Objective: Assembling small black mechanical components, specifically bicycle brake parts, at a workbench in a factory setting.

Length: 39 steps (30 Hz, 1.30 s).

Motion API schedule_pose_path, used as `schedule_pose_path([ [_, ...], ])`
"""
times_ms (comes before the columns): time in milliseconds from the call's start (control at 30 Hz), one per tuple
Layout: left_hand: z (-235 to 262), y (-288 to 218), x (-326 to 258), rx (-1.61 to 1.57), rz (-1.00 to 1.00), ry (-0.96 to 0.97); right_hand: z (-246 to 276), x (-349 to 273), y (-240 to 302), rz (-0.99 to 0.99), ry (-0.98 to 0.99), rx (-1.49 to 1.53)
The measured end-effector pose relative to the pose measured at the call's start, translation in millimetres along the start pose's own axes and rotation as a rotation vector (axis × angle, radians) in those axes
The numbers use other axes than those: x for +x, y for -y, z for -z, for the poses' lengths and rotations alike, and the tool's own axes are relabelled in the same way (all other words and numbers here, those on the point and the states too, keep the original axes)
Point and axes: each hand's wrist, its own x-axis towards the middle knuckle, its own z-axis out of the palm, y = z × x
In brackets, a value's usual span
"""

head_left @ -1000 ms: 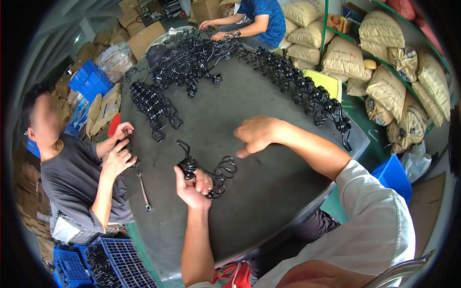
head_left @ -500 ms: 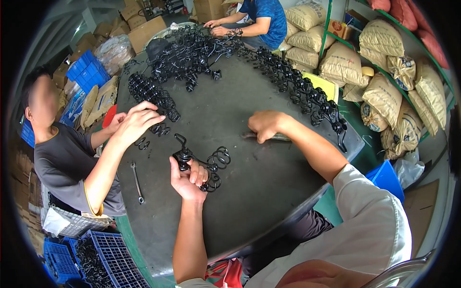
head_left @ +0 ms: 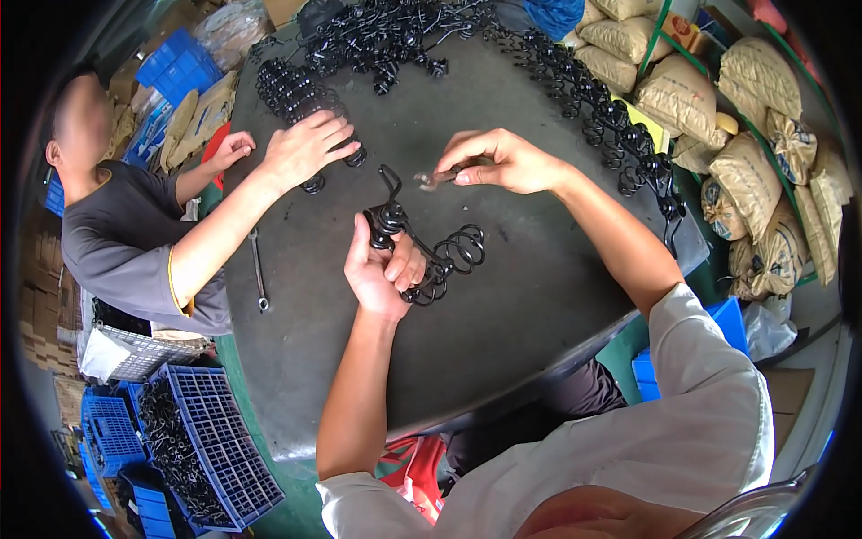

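My left hand (head_left: 384, 274) is closed around a shiny black coiled metal piece (head_left: 460, 250). The piece has thick coils in my grip, a bent rod end pointing up and away, and looser loops spreading to the right. My right hand (head_left: 505, 163) pinches a spanner (head_left: 426, 182) above the table. The spanner's jaw points left toward the piece's upper end and is apart from it; my palm hides most of its handle.
A co-worker's hand (head_left: 310, 148) is over a stack of black coils (head_left: 292, 87) at the left. More coils (head_left: 386, 40) are piled at the back, with a row (head_left: 620, 126) along the right. Another spanner (head_left: 259, 274) lies left. Blue crates (head_left: 211, 440) stand lower left.
My right hand has lifted the spanner off the table and moved it left, nearer the coiled piece. The view has shifted, and the co-worker's nearer hand has moved onto the coil stack.
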Motion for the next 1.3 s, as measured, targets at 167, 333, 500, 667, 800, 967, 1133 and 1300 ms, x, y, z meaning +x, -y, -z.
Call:
schedule_pose_path([
  [167, 0.7, 3.1, -0.8, 0.011, 0.038, 0.054, -15.2, 0.7, 14.0, 0.091, 0.018, -0.049],
  [333, -1.1, 1.9, 0.3, 0.021, 0.084, 0.048, -16.3, -0.1, 19.0, 0.139, 0.012, -0.089],
  [500, -2.0, -3.6, 0.9, -0.002, 0.223, 0.044, -12.5, -1.6, 24.0, 0.174, 0.007, -0.214],
  [667, 2.9, -4.3, 4.1, -0.049, 0.363, 0.017, -10.4, -2.7, 25.7, 0.179, 0.019, -0.245],
  [800, 3.3, -4.7, 4.7, -0.076, 0.447, 0.059, -10.5, -3.5, 23.8, 0.149, 0.079, -0.223],
  [967, -1.4, -6.2, 3.4, 0.002, 0.375, -0.017, -10.5, -3.3, 24.7, 0.17, 0.068, -0.255],
  [1133, -6.5, -1.4, 1.7, 0.063, 0.284, -0.057, -13.7, -1.8, 20.6, 0.206, 0.025, -0.248],
  [1300, -2.8, -0.6, 2.3, 0.013, 0.219, -0.086, -24.4, -0.7, 17.6, 0.16, -0.025, -0.237],
])
